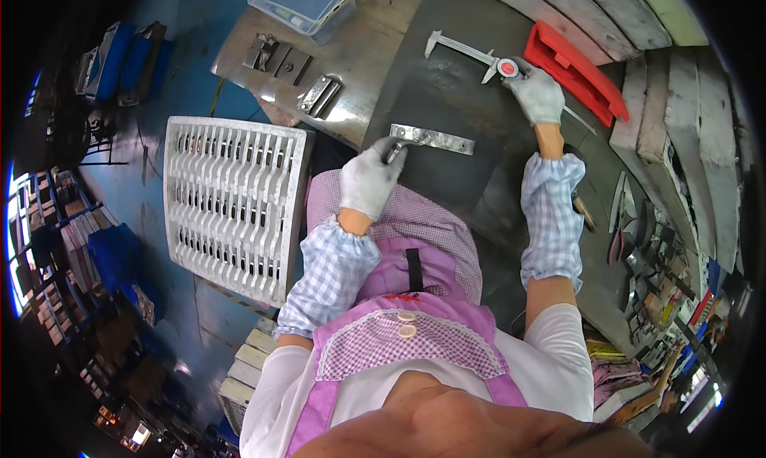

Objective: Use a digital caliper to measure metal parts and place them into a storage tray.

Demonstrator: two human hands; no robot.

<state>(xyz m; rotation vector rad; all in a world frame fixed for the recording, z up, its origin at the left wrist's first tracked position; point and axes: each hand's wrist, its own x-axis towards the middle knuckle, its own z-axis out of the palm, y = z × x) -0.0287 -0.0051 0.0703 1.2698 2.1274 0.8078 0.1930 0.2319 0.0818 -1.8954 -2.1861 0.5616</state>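
Note:
My left hand [367, 177], in a white glove, is closed on a small shiny metal part [393, 152] held at the fingertips. Just beyond those fingertips a flat metal strip [453, 142] lies on the dark tabletop [447, 179]; whether the held part touches it I cannot tell. Farther right, my gloved right hand [538, 96] grips a dial caliper [471, 53] by its dial end. The caliper's jaws point left, and its thin rod sticks out on the near side of the hand. Right beside this hand sits a red caliper case [576, 73].
A slotted white crate [231, 207] with rows of metal parts stands on my left. Metal blocks [321, 96] and a clear plastic box [307, 5] occupy the left side of the bench. Grey slabs [678, 131] line the right, with pliers [618, 238] and loose tools nearer me.

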